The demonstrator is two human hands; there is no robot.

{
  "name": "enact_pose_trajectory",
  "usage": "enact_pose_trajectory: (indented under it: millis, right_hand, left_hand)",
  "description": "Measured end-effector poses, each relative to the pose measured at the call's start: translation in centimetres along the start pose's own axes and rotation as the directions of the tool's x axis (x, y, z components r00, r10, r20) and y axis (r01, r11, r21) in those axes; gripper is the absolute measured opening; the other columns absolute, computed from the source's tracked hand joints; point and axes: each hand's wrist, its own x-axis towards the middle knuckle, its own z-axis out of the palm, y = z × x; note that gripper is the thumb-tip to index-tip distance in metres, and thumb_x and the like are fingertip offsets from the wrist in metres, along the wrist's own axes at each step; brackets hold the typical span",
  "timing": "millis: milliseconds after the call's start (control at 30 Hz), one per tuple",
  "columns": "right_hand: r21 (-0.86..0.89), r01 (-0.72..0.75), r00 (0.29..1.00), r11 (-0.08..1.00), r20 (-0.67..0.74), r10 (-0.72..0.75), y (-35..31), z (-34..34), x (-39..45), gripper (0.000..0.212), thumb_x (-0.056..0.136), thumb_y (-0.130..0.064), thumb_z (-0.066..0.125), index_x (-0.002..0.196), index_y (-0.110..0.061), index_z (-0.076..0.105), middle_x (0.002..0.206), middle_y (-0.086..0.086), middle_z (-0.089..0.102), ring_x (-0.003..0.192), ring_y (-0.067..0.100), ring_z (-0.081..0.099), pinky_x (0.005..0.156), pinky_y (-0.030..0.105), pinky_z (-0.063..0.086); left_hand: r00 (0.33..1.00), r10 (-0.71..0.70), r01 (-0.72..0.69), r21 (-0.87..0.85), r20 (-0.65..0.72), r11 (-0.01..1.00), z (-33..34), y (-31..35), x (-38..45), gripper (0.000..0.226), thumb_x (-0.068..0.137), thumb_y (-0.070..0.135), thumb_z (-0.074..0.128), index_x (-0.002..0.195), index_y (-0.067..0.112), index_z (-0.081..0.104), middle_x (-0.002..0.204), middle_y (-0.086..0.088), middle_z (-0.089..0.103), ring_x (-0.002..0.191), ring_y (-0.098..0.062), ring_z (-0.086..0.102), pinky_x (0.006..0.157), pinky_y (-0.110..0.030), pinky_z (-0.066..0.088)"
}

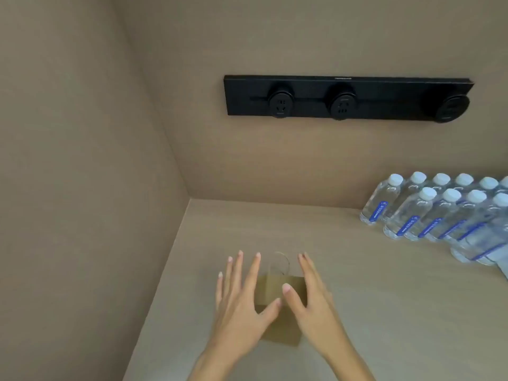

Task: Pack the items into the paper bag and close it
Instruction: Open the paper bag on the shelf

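A small brown paper bag (270, 288) lies flat on the beige counter (384, 298), its thin loop handle (280, 264) pointing away from me. My left hand (242, 301) hovers over the bag's left side with fingers spread, holding nothing. On the bag's right side, my right hand (310, 295) is also spread flat, thumb over the bag's middle. Both hands hide part of the bag. Whether they touch it I cannot tell. Several clear water bottles (428, 213) with white caps and blue labels stand in rows at the right.
The counter sits in a corner: a beige wall (82, 188) close on the left and another behind. A black power strip (346, 99) with round sockets is mounted on the back wall above the counter.
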Motion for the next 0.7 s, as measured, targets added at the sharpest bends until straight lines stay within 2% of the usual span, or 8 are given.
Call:
enact_pose_trajectory:
  millis: [100, 167, 233, 300, 400, 500, 600, 700]
  right_hand:
    - [0.079, -0.215, 0.975, 0.973, -0.033, 0.218, 0.6, 0.3, 0.7, 0.055, 0.096, -0.047, 0.039, 0.144, -0.02, 0.038, 0.148, -0.001, 0.046, 0.137, 0.022, 0.039, 0.11, 0.037, 0.032]
    - [0.322, -0.292, 0.954, 0.901, 0.027, 0.299, 0.9, 0.4, 0.7, 0.039, 0.098, -0.038, 0.039, 0.116, -0.013, 0.063, 0.116, 0.007, 0.069, 0.115, 0.029, 0.059, 0.086, 0.032, 0.045]
    - [0.511, -0.324, 0.935, 0.796, 0.043, 0.353, 0.8, 0.0, 0.8, 0.038, 0.1, -0.027, 0.038, 0.094, -0.001, 0.066, 0.094, 0.023, 0.071, 0.094, 0.037, 0.065, 0.072, 0.031, 0.045]
    - [0.68, -0.335, 0.916, 0.652, 0.073, 0.395, 0.6, -0.5, 0.7, 0.033, 0.099, -0.018, 0.038, 0.09, 0.002, 0.064, 0.086, 0.026, 0.072, 0.079, 0.038, 0.066, 0.069, 0.035, 0.046]
    - [0.862, -0.335, 0.899, 0.38, 0.173, 0.402, 0.3, -1.0, 0.6, 0.022, 0.098, -0.011, 0.04, 0.083, -0.008, 0.056, 0.077, 0.018, 0.066, 0.064, 0.03, 0.063, 0.06, 0.038, 0.044]
    - [0.914, -0.326, 0.906, 0.243, 0.228, 0.358, 0.5, -1.1, 0.2, 0.022, 0.095, -0.005, 0.043, 0.078, -0.01, 0.056, 0.071, 0.011, 0.062, 0.057, 0.023, 0.063, 0.056, 0.033, 0.047]
    - [0.913, -0.335, 0.913, 0.234, 0.252, 0.322, -0.1, -1.0, -0.5, 0.011, 0.083, -0.003, 0.058, 0.09, -0.007, 0.065, 0.073, 0.011, 0.067, 0.062, 0.021, 0.063, 0.059, 0.032, 0.049]
    - [0.886, -0.347, 0.927, 0.308, 0.274, 0.256, -1.2, -0.7, -0.9, 0.028, 0.079, -0.012, 0.065, 0.105, -0.001, 0.067, 0.093, 0.017, 0.071, 0.083, 0.029, 0.064, 0.069, 0.035, 0.051]
  left_hand:
    - [0.994, -0.099, 0.095, 0.083, 0.048, 0.992, 0.6, -0.3, -0.5, 0.091, 0.074, 0.079, 0.039, 0.146, 0.054, -0.012, 0.166, 0.0, 0.005, 0.149, -0.011, -0.019, 0.122, -0.041, 0.001]
    - [0.982, -0.182, 0.176, 0.119, 0.043, 0.977, 0.6, -0.5, -1.0, 0.092, 0.071, 0.083, 0.036, 0.148, 0.049, -0.003, 0.163, -0.003, 0.02, 0.149, -0.019, 0.002, 0.117, -0.044, 0.016]
    - [0.979, -0.202, 0.195, 0.188, 0.02, 0.963, 0.2, -0.4, -1.2, 0.095, 0.07, 0.084, 0.034, 0.151, 0.039, 0.015, 0.147, 0.002, 0.044, 0.129, -0.023, 0.03, 0.101, -0.038, 0.031]
    - [0.983, -0.183, 0.179, 0.209, -0.002, 0.961, -0.4, -0.2, -1.2, 0.092, 0.07, 0.083, 0.034, 0.147, 0.033, 0.032, 0.124, 0.009, 0.056, 0.105, -0.019, 0.039, 0.087, -0.032, 0.034]
    - [0.984, -0.177, 0.176, 0.111, 0.006, 0.978, -1.2, 0.3, -1.0, 0.084, 0.071, 0.077, 0.04, 0.144, 0.036, 0.035, 0.116, 0.012, 0.052, 0.101, -0.016, 0.038, 0.086, -0.029, 0.042]
    - [0.979, -0.182, 0.191, -0.103, 0.089, 0.976, -1.8, 1.1, -0.8, 0.074, 0.077, 0.065, 0.049, 0.144, 0.045, 0.025, 0.127, 0.017, 0.043, 0.117, -0.011, 0.047, 0.092, -0.035, 0.049]
    - [0.969, -0.177, 0.213, -0.227, 0.17, 0.95, -2.0, 2.6, -0.9, 0.081, 0.073, 0.069, 0.049, 0.143, 0.054, 0.011, 0.148, 0.021, 0.028, 0.135, -0.009, 0.04, 0.102, -0.041, 0.044]
    - [0.951, -0.203, 0.264, -0.275, 0.233, 0.924, -1.6, 4.4, -1.0, 0.093, 0.065, 0.077, 0.053, 0.139, 0.061, -0.001, 0.157, 0.022, 0.012, 0.141, -0.009, 0.034, 0.105, -0.045, 0.042]
